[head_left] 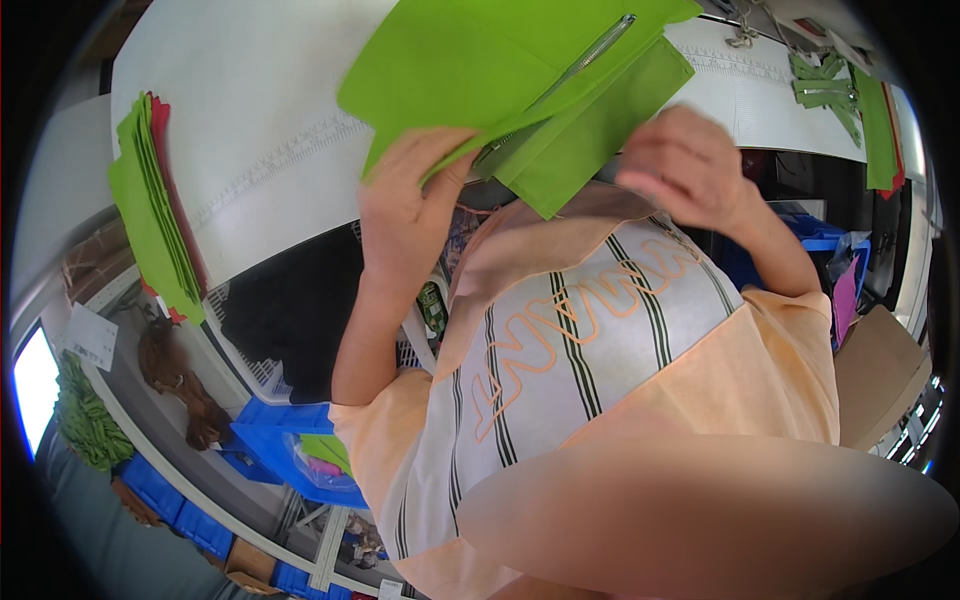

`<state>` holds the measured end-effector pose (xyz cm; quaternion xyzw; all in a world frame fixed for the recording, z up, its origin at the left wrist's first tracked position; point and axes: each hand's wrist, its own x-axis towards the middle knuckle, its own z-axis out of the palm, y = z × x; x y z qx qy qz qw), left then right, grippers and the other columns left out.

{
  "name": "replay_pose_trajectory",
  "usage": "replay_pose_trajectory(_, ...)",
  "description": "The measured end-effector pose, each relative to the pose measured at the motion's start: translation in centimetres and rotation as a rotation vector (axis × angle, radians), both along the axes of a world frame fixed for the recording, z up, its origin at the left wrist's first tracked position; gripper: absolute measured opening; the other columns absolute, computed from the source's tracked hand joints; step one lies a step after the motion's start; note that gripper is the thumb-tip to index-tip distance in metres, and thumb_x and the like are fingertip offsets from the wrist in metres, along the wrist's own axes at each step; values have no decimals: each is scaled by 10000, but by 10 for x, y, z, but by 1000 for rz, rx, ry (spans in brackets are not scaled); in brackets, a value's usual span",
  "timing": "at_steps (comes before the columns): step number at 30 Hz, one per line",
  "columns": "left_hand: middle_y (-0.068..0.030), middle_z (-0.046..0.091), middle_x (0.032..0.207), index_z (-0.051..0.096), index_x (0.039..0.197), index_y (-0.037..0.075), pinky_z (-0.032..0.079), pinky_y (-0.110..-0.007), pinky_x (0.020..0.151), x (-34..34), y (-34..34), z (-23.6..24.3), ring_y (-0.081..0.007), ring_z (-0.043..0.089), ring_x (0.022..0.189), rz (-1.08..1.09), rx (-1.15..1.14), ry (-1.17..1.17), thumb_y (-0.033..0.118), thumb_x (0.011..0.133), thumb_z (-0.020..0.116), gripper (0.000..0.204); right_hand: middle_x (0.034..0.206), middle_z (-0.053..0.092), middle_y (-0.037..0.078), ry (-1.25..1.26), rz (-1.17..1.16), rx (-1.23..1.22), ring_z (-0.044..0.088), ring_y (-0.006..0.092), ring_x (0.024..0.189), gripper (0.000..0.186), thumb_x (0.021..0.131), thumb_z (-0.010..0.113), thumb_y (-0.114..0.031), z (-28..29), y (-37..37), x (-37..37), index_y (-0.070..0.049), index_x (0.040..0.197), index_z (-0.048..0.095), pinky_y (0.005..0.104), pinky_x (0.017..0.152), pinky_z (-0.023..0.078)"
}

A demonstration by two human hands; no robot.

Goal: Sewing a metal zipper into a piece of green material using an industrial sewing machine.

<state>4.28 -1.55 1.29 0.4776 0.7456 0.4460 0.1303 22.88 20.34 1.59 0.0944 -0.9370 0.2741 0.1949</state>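
Observation:
A bright green fabric piece (470, 70) lies over the front edge of the white table, with a folded flap (600, 130) hanging toward me. A metal zipper (590, 50) runs slantwise between its layers. My left hand (410, 185) is closed on the near left edge of the fabric, which lifts slightly there. Just right of the flap, apart from it, is my right hand (690, 165), slightly blurred with its fingers curled in. Whether anything is inside those fingers is hidden.
Printed ruler scales mark the white tabletop (250, 90). Stacked green and red fabric pieces hang at its left (155, 210) and right (878, 130) ends. Green zippered strips (828, 92) lie at far right. Below the table are a white basket with black cloth (300, 310) and a blue bin (290, 425).

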Motion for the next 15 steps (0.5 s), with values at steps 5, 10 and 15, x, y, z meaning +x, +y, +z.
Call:
replay_pose_trajectory(5, -27, 692, 877, 682, 1064, -19, 465, -199, 697, -1, 9, 13, -63, 580, 766, -16, 16, -521, 75, 867, 680, 218, 953, 674, 119, -553, 51, -716, 648, 267, 782, 262, 890, 643, -244, -11, -52, 0, -9, 998, 680, 330, 658, 511)
replay_pose_trajectory(10, -25, 683, 881, 680, 1071, -24, 460, -196, 686, 8, 11, 11, -55, 572, 770, -72, 20, -525, 67, 867, 678, 224, 842, 693, 93, -521, -164, -1513, 642, 142, 699, 336, 917, 615, -306, -23, -76, -15, 8, 1030, 650, 271, 624, 522)
replay_pose_trajectory(15, -27, 676, 899, 678, 1070, -37, 455, -198, 697, 11, 3, 11, -57, 564, 779, -55, -34, -600, 61, 861, 679, 230, 717, 655, 54, -485, -219, -1563, 603, 84, 615, 199, 909, 638, -217, -4, -64, -16, -19, 917, 644, 208, 554, 486)
